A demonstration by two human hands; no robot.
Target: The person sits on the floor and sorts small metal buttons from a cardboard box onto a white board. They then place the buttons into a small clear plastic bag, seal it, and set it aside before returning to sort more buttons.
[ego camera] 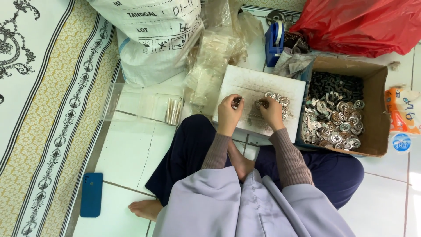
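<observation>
On the white board [258,85] across the lap: left hand [229,112] and right hand [270,110] each pinching a small metal piece, round metal discs [278,97] just beside, cardboard box [372,79] of parts at right; loose discs could likely roll off the tilted board.

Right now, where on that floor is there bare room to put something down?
Bare tile lies between the blue phone, the clear plastic tray and the person's knee. The white board is open at its far left. It is crowded around both hands and the cardboard box of metal parts.
</observation>
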